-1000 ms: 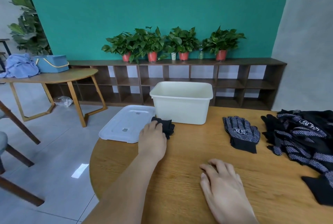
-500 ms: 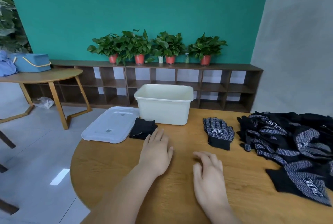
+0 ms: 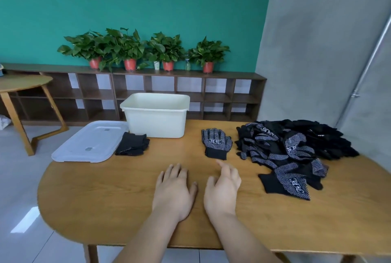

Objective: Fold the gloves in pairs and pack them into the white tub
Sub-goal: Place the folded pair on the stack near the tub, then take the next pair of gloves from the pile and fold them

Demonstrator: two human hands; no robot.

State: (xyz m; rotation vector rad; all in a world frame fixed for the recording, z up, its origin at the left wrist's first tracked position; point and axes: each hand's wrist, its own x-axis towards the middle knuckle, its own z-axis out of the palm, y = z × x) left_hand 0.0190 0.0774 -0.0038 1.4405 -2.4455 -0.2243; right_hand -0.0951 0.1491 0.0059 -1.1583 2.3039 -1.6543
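At a round wooden table point(image 3: 127, 188), a person's bare hands pause side by side over the glove-packing job: the left hand point(image 3: 173, 186) lies flat on the wood with straight fingers, and the right hand point(image 3: 223, 188) rests beside it, fingers loose and the forefinger stretched toward the work, neither holding anything. Just beyond the right hand a dotted glove point(image 3: 215, 143) lies flat, cuff toward the person; whether a second lies under it cannot be told. Farther right sprawls a tangled heap of gloves point(image 3: 292, 146). A folded pair point(image 3: 132, 144) sits at the near left corner of the white tub point(image 3: 155, 123), partly over the edge of its lid point(image 3: 88, 142), not yet packed. Potted plants point(image 3: 129, 51) line a low shelf point(image 3: 190, 91) behind. The gloves look like thin knit: light, limp, apt to droop and unfold when lifted, their rubbery dots likely to cling to one another. A pinch at the ribbed cuff, or a grasp across the whole folded bundle, would seem the surest hold; pulling from the heap may drag neighbours along.
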